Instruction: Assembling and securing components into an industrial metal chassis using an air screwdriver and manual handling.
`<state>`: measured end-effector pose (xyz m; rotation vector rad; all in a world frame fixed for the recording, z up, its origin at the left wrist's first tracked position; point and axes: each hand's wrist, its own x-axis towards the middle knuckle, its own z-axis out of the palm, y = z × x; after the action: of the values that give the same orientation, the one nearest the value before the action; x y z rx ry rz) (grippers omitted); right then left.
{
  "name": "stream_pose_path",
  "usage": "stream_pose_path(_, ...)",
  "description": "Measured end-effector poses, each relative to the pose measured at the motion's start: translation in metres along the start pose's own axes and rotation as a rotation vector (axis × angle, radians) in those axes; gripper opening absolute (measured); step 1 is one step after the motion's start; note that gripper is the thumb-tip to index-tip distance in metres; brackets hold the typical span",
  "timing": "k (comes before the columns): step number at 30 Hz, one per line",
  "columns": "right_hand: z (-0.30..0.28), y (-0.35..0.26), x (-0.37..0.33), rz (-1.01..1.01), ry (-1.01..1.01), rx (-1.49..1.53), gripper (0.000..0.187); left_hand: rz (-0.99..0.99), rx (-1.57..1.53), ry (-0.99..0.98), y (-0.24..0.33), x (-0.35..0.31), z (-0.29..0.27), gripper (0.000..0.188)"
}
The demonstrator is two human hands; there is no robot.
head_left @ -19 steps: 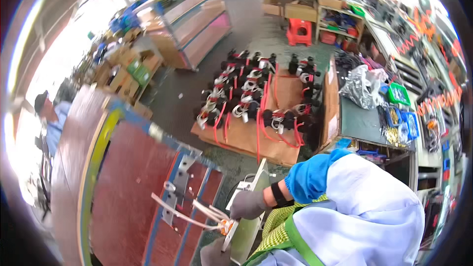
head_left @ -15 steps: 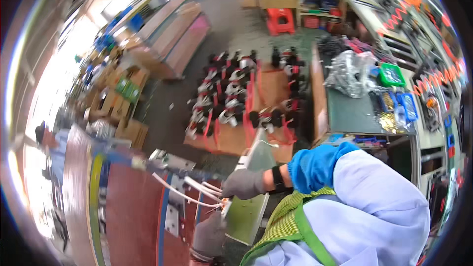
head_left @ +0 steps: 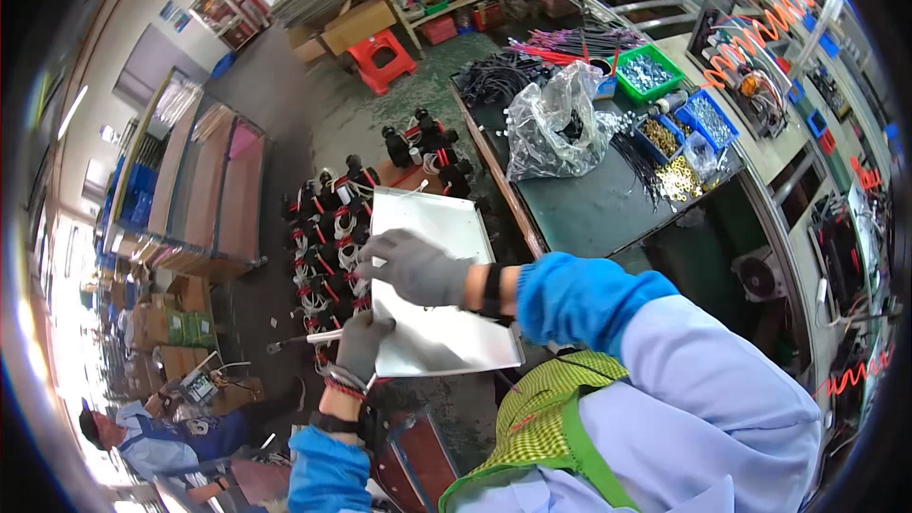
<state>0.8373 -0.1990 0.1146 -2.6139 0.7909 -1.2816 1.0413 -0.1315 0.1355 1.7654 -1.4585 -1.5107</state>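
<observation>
A shallow white metal panel (head_left: 437,220) with raised edges is tilted in front of me. My left hand (head_left: 363,347), in a grey glove, is closed at its lower left edge. From that hand a white cable (head_left: 324,336) sticks out to the left. Over the panel's left part reaches my right hand (head_left: 418,268), gloved in grey, fingers stretched out and apart toward the left edge. That hand is slightly blurred, and its thumb is hidden.
Rows of black wheeled parts with white cables (head_left: 328,228) stand on the floor beyond the panel. A workbench (head_left: 570,214) on the right bears a clear plastic bag (head_left: 560,128) and bins of small metal parts (head_left: 646,74). A red stool (head_left: 382,62) stands farther back. A person (head_left: 157,437) sits at lower left.
My view has swung right. The panel has come away from the dark red surface with both hands and now shows its white inside. My right hand has left the cables and spread over the panel.
</observation>
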Motion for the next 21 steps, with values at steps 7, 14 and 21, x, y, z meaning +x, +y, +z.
stream_pose_path(7, -0.046, 0.104, -0.204, 1.012, -0.386, -0.401, 0.065, 0.046, 0.256, -0.046, -0.036, 0.205, -0.039, 0.026)
stream_pose_path(14, 0.011, 0.122, -0.269, 1.556, -0.564, -0.565, 0.103, 0.202, 0.778, 0.133, -0.122, 0.413, -0.065, 0.025)
stream_pose_path(21, 0.037, 0.124, -0.274, 1.527, -0.436, -0.742, 0.104, 0.300, 0.781, 0.353, -0.191, 0.529, -0.066, 0.023)
